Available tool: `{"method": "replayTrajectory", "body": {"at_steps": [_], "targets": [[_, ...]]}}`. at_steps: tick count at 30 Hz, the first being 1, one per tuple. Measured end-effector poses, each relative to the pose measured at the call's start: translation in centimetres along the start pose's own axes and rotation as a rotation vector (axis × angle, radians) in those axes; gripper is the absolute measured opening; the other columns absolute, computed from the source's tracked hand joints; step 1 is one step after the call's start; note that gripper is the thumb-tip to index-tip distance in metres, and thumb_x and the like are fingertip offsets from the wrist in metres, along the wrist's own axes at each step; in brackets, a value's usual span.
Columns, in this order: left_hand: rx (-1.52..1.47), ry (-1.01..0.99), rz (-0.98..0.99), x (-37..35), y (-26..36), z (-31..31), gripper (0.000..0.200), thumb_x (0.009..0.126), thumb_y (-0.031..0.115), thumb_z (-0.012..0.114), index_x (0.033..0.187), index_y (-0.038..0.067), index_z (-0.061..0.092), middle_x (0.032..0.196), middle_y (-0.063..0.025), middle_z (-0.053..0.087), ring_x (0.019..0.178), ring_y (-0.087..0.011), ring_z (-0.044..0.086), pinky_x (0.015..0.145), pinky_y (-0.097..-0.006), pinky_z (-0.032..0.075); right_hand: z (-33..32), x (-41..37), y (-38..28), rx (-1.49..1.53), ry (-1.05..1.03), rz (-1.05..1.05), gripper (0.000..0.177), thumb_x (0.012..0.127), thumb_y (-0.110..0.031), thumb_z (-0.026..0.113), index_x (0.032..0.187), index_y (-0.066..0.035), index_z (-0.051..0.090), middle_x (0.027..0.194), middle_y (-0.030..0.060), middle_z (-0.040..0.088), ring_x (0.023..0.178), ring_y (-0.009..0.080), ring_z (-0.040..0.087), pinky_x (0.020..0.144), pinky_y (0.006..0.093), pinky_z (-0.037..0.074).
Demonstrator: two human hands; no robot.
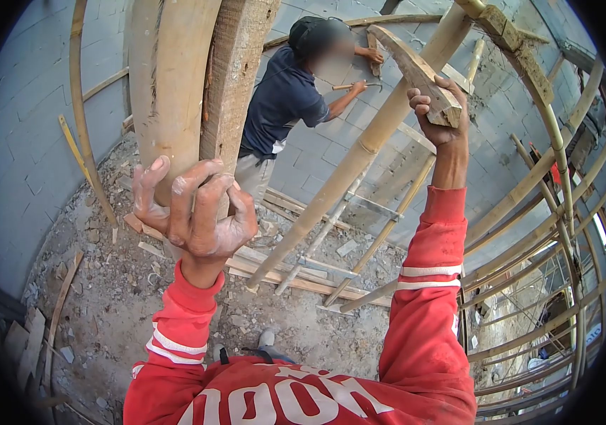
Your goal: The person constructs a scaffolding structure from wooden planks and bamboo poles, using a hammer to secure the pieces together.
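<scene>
High on the right, my right hand (442, 113) is closed round the lower end of a thick, rough piece of wood (416, 67). The wood slants up and to the left, its cut end facing me. My left hand (200, 212), dusty with pale powder, is raised with fingers apart and bent. It overlaps the lower part of a thick bamboo pole (172, 85) and a rough wooden post (236, 78) beside it. Nothing shows between its fingers.
A co-worker (282, 99) in a dark shirt holds a hammer (351, 87) and a small wood piece at the grey block wall (34, 127). A slanted bamboo pole (367, 145) and a ladder (384, 230) stand ahead. Bamboo scaffolding (561, 170) is at right; rubble (126, 326) covers the ground.
</scene>
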State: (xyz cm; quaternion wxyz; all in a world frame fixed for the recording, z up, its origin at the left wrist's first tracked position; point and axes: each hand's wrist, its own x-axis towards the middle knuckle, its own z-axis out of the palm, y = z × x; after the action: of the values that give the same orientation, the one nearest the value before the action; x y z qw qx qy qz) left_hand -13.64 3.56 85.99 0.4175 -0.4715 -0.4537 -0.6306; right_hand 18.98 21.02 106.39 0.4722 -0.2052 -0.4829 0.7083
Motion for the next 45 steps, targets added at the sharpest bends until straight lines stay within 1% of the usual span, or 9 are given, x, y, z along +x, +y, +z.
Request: {"method": "replayTrajectory", "body": {"at_steps": [14,19,22,24,37,40,42,44,45], "targets": [[0.01,-0.011,0.003,0.1,0.0,-0.3,0.014,0.073,0.007,0.065,0.085,0.014,0.062,0.085,-0.0007,0.069,0.126,-0.0341,0.044,0.108,-0.0466,0.03,0.4,-0.2,0.2,-0.02,0.006,-0.019,0.064,0.094,-0.023,0.058,0.142,0.009,0.03,0.097,0.0179,0.048,0.071,0.0172,0.055,0.056,0.0267,0.055],[-0.005,-0.004,0.009,0.1,-0.1,-0.3,0.014,0.074,0.006,0.065,0.085,0.013,0.062,0.084,-0.0004,0.069,0.127,-0.0345,0.043,0.108,-0.0468,0.03,0.1,0.0,0.0,-0.031,0.014,-0.008,0.058,0.093,-0.024,0.057,0.136,0.008,0.035,0.097,0.0182,0.049,0.07,0.0174,0.055,0.056,0.0276,0.053],[-0.005,-0.014,0.001,0.0,-0.1,-0.3,0.015,0.073,0.005,0.065,0.085,0.013,0.062,0.084,0.0,0.069,0.128,-0.0348,0.042,0.108,-0.0474,0.031,0.1,0.0,-0.1,-0.023,0.029,-0.008,0.058,0.093,-0.024,0.057,0.135,0.009,0.035,0.097,0.0183,0.049,0.07,0.0176,0.055,0.056,0.0277,0.053],[0.004,0.021,-0.027,-0.4,-0.3,-0.4,0.017,0.068,0.009,0.067,0.083,0.017,0.066,0.088,0.0021,0.068,0.117,-0.0332,0.05,0.11,-0.0585,0.032,0.2,-0.1,0.2,-0.029,0.034,-0.012,0.058,0.093,-0.025,0.057,0.135,0.009,0.035,0.097,0.0184,0.049,0.07,0.0175,0.055,0.056,0.0277,0.053],[-0.012,0.028,-0.02,-0.4,-0.4,-0.5,0.019,0.068,0.008,0.067,0.084,0.018,0.065,0.091,0.0035,0.068,0.118,-0.0332,0.052,0.109,-0.0562,0.034,0.4,-0.1,0.1,-0.02,0.032,-0.002,0.058,0.093,-0.024,0.057,0.135,0.009,0.035,0.096,0.018,0.05,0.069,0.0173,0.055,0.056,0.0271,0.052],[-0.077,0.038,0.043,-0.4,0.1,-1.1,0.018,0.072,0.005,0.065,0.087,0.014,0.061,0.093,-0.001,0.069,0.121,-0.0337,0.049,0.104,-0.0478,0.036,0.7,-0.1,0.1,-0.013,0.027,0.006,0.058,0.093,-0.024,0.057,0.135,0.008,0.035,0.096,0.0176,0.05,0.069,0.0172,0.055,0.057,0.0272,0.052],[-0.332,-0.008,-0.031,-1.3,1.1,-1.5,0.02,0.07,0.003,0.065,0.086,0.014,0.059,0.094,-0.0022,0.067,0.109,-0.0313,0.056,0.096,-0.0446,0.043,0.8,-0.1,0.3,-0.016,0.033,-0.016,0.058,0.092,-0.024,0.057,0.136,0.008,0.035,0.095,0.0173,0.05,0.07,0.0173,0.055,0.057,0.0271,0.052],[-0.615,-0.14,0.08,-2.9,3.2,0.2,0.026,0.07,0.003,0.065,0.093,0.012,0.06,0.094,-0.0049,0.065,0.097,-0.0283,0.06,0.087,-0.042,0.048,0.4,0.0,0.5,-0.069,0.013,-0.037,0.059,0.092,-0.025,0.057,0.136,0.007,0.036,0.095,0.0163,0.05,0.071,0.0169,0.054,0.057,0.0269,0.051],[-0.645,-0.198,0.008,-3.5,4.5,2.2,0.028,0.069,0.006,0.069,0.096,0.01,0.062,0.095,-0.006,0.065,0.095,-0.0285,0.062,0.087,-0.0413,0.047,0.3,0.0,0.6,-0.062,0.016,-0.046,0.059,0.092,-0.025,0.057,0.136,0.007,0.036,0.095,0.0163,0.05,0.071,0.0169,0.054,0.057,0.0269,0.051]]}}
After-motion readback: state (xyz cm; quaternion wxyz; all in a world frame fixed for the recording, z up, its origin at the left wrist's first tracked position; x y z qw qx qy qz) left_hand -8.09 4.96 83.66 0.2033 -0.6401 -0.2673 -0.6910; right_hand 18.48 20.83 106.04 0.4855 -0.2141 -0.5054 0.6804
